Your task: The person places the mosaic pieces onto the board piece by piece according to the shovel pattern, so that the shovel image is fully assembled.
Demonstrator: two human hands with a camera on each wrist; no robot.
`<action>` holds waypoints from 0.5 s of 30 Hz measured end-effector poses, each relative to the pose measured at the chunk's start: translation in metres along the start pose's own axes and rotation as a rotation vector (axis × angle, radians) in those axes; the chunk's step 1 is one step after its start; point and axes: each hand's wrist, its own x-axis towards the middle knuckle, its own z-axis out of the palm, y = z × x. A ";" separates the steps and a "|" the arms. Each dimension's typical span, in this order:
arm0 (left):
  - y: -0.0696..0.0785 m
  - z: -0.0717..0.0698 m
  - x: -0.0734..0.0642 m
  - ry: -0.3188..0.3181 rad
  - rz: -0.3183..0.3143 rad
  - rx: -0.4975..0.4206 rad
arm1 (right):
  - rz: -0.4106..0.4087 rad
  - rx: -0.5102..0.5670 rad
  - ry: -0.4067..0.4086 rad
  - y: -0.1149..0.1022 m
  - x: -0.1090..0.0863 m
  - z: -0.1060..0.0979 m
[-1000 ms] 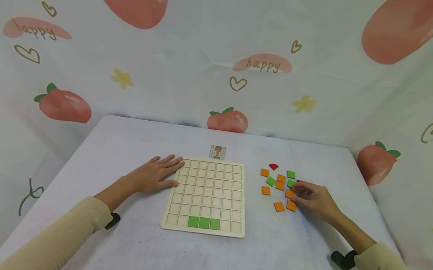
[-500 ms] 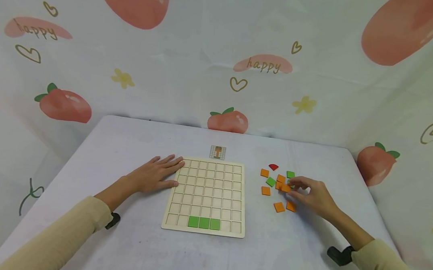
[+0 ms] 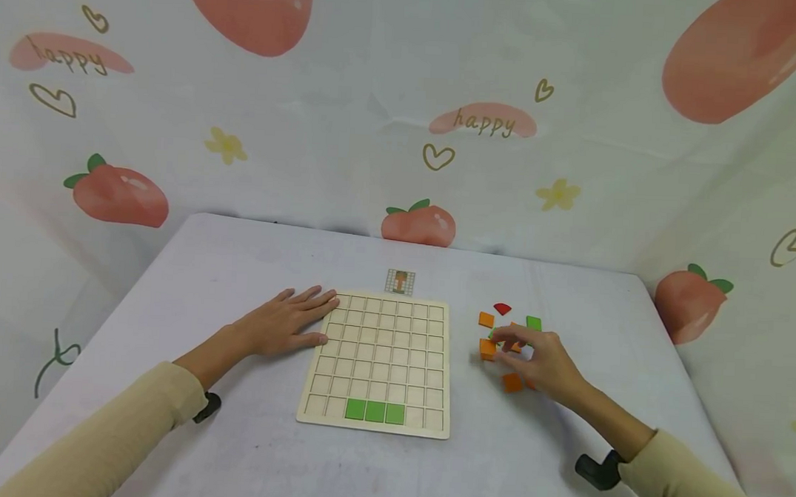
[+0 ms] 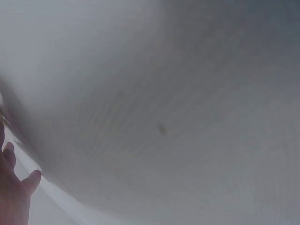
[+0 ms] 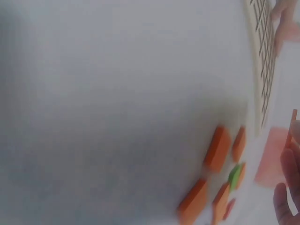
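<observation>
tiles (image 3: 513,383) in orange and green lie loose on the white desk (image 3: 262,457), right of the board (image 3: 380,351), several blocked from sight by the right hand (image 3: 536,358); a red wedge (image 3: 502,309) sits just beyond. three green squares (image 3: 374,410) fill the middle of the board's nearest row, and a small printed card (image 3: 399,282) lies behind its far edge. left hand (image 3: 281,322), fingers spread, rests against the board's left side. the right one pinches an orange tile (image 3: 487,349) between thumb and fingers, at the cluster's board-facing fringe.

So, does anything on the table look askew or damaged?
Nothing looks damaged. The loose tiles do lie askew, at mixed angles right of the board, on which three green tiles line up neatly.
</observation>
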 end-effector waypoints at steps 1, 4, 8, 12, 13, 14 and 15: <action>0.000 0.000 0.000 -0.001 -0.001 -0.001 | -0.006 0.002 0.001 -0.002 0.002 0.003; 0.000 0.000 -0.001 0.002 0.000 -0.004 | -0.022 0.005 0.013 -0.009 0.007 0.010; -0.001 0.001 -0.001 0.016 0.003 -0.002 | -0.027 0.008 0.003 -0.020 0.014 0.020; -0.002 0.002 0.000 0.024 0.009 0.005 | -0.015 0.041 -0.045 -0.032 0.020 0.032; -0.002 0.002 0.000 0.024 0.010 0.006 | -0.017 0.047 -0.058 -0.035 0.021 0.035; -0.002 0.002 0.000 0.023 0.011 0.006 | -0.022 0.050 -0.070 -0.038 0.022 0.039; -0.002 0.002 0.000 0.023 0.011 0.007 | -0.030 0.047 -0.079 -0.041 0.022 0.042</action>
